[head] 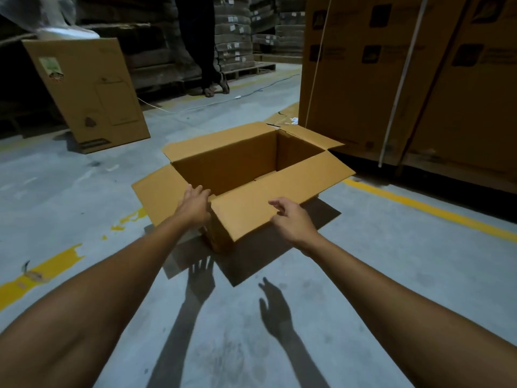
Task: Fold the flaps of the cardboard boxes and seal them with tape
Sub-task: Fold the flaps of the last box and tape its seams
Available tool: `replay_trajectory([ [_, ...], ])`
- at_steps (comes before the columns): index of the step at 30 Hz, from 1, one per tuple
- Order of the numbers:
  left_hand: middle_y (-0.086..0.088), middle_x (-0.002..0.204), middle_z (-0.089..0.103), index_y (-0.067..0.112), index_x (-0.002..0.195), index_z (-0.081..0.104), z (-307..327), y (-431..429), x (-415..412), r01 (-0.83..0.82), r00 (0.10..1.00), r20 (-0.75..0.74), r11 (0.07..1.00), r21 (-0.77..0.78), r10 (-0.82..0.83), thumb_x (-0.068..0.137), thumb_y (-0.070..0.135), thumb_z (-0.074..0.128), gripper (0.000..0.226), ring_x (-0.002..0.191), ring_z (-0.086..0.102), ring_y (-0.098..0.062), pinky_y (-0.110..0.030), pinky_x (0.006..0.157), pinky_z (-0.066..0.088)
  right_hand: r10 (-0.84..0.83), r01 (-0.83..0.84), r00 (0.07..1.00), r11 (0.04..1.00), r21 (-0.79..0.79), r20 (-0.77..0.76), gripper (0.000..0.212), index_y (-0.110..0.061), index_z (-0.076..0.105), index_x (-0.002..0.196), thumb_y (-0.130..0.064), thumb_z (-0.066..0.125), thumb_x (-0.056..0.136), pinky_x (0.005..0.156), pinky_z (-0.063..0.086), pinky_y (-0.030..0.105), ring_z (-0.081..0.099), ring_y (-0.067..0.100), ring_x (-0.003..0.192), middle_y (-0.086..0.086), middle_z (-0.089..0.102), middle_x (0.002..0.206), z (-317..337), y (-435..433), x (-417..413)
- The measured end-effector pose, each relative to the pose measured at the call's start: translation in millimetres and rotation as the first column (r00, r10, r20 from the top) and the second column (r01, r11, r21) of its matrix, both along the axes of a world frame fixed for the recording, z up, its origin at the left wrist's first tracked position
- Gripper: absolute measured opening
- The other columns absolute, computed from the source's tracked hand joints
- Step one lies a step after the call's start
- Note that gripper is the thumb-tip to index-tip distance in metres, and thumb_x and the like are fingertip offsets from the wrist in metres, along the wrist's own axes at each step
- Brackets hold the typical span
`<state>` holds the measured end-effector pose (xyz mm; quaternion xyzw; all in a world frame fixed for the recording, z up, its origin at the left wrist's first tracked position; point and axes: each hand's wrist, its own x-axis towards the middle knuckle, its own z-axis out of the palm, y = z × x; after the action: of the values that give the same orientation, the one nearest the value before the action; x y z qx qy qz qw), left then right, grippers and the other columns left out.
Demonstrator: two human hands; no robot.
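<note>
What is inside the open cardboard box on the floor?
Only bare inner walls show in the open box; nothing visible inside. Its bottom is mostly hidden behind the near flap.

Dim warehouse light, brightest on the floor (pixel 377 275) around the fingers (pixel 195 191) — hard-edged hand shadows (pixel 201 278) fall camera-side of the fingertips, so light comes from high ahead. Beyond the fingers the stacks (pixel 232 32) sink dark and soft; frame edges bow.

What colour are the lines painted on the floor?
The lines are yellow, chipped in places, on the grey floor. The head view shows them.
</note>
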<state>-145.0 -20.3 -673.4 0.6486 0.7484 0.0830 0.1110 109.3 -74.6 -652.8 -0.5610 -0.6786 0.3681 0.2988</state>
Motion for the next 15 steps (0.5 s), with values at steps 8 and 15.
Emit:
replay_trajectory([
  [8, -0.011, 0.135, 0.057, 0.015, 0.107, 0.064, -33, 33, 12, 0.055, 0.997, -0.047, 0.998, 0.027, -0.054, 0.092, -0.003, 0.051, 0.027, 0.15, 0.02, -0.031, -0.062, 0.119, -0.005, 0.115, -0.111, 0.977, 0.993, -0.032, 0.178, 0.054, -0.022, 0.039, 0.152, -0.015, 0.056, 0.101, 0.096, 0.048, 0.032, 0.056, 0.024, 0.125, 0.006, 0.053, 0.146, -31, 22, -10],
  [15, 0.008, 0.103, 0.065, 0.027, 0.103, 0.058, -37, -45, 90, 0.258, 0.966, -0.018, 0.965, 0.049, -0.258, 0.099, 0.016, 0.052, 0.013, 0.12, 0.053, -0.016, -0.061, 0.119, -0.007, 0.211, -0.254, 0.833, 0.967, 0.015, 0.511, 0.073, -0.029, 0.03, 0.154, -0.019, 0.066, 0.092, 0.106, 0.045, 0.047, 0.037, 0.031, 0.137, 0.003, 0.035, 0.158, -35, 6, -20],
])
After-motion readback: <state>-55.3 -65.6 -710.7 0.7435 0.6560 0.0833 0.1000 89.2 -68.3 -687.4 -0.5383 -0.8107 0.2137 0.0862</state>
